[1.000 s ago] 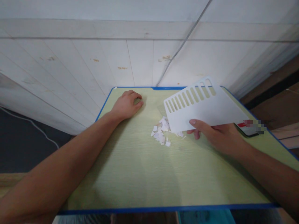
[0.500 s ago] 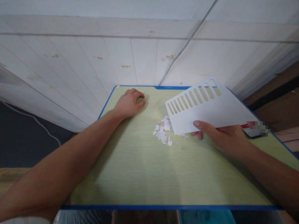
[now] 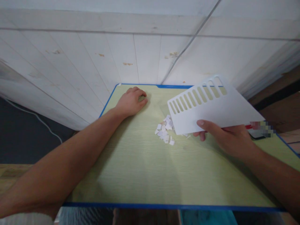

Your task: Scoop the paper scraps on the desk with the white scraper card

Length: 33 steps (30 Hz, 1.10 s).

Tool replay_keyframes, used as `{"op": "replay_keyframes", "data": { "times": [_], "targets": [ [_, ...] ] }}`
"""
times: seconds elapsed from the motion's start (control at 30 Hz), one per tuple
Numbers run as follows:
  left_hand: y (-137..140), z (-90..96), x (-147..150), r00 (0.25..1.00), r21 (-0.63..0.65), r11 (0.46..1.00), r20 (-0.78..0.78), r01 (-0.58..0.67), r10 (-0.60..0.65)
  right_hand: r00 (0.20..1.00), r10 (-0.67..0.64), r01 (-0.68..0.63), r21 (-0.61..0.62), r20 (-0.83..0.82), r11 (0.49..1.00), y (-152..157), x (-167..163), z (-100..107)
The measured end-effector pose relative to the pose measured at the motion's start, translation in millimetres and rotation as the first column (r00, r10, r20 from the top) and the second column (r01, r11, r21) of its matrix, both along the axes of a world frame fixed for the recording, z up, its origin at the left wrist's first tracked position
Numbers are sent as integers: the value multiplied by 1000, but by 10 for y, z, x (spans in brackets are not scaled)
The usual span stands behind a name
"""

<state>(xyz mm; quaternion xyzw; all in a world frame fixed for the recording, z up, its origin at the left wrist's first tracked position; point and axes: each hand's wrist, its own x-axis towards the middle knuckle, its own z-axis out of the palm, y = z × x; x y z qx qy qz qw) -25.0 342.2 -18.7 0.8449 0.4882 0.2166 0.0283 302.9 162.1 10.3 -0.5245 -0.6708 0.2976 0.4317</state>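
A stiff-looking white sheet (image 3: 206, 114) with a row of rounded slots, growing longer toward its right end, is held tilted above the table. My right hand (image 3: 225, 134) pinches its lower edge, thumb on top and fingers underneath. Below the sheet's left corner lies a loose heap of small white paper pieces (image 3: 165, 129), partly covered by the sheet. To the left of the heap, my left hand (image 3: 132, 100) rests palm down on the table, its fingers loosely bent. A gap shows between thumb and forefinger, and nothing is seen in it.
The pale green tabletop (image 3: 140, 168) has a blue rim. A dark-edged flat object (image 3: 257, 136) lies behind my right wrist, partly blurred out. White boarded wall (image 3: 103, 56) rises at the far edge, with a grey cable (image 3: 187, 47) running down it.
The view has shifted slightly. The slotted sheet has risen and tilted a little in my right hand, its top now overlapping the far rim. My left hand stays in place.
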Motion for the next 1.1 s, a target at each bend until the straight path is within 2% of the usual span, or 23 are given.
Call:
{"op": "replay_keyframes", "data": {
  "times": [0.23, 0.4, 0.53, 0.93, 1.1],
  "targets": [
    [4, -8, 0, 1000, 5, 1000, 6, -5, 4, 994, -8, 2, 49, 110, 999, 17, 11, -8],
    [3, -7, 5, 1000, 1, 1000, 9, -8, 8, 1000, 16, -16, -23, 7, 1000, 9, -18, 60],
    [-2, -9, 7, 1000, 10, 1000, -1, -12, 12, 999, 24, -24, -8, -43, 1000, -4, -40, 97],
    [5, -8, -2, 1000, 5, 1000, 12, -5, 5, 998, 55, -56, -40, -13, 998, -4, -28, 56],
    [6, 2, -1, 1000, 1, 1000, 9, 6, -6, 1000, 11, -11, -24, 21, 1000, 7, -6, 44]
  ]
}}
